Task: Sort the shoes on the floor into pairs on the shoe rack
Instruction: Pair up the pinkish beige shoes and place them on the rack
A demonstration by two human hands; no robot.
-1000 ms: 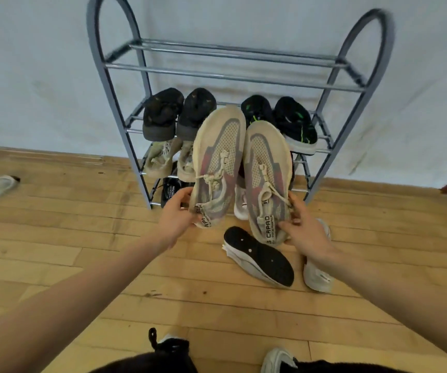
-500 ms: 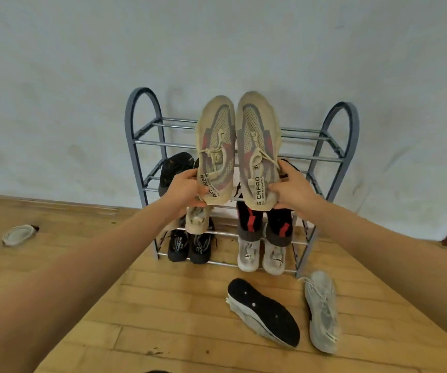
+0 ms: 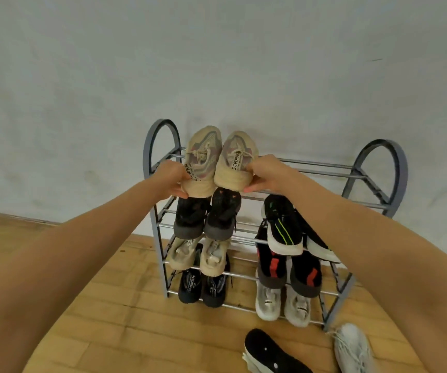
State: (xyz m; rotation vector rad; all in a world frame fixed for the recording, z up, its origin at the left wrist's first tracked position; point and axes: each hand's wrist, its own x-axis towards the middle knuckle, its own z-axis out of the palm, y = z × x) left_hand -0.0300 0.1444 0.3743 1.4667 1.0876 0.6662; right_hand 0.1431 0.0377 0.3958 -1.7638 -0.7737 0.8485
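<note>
Left hand (image 3: 171,179) fingers curl round the heel of a beige shoe (image 3: 202,162), right hand (image 3: 264,175) round its mate (image 3: 234,162). 2 shoes side by side, toes toward the wall, over the left end of the rack (image 3: 381,144) top shelf; contact unclear.

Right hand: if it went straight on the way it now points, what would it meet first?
Likely the top rails of the shoe rack: the right hand grips a beige sneaker over them, wall beyond. Depth is unclear.

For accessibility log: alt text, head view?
Left hand and right hand hold the beige sneakers by their heels at the top shelf of the shoe rack. Six pairs sit below; two shoes lie on the floor.
</note>
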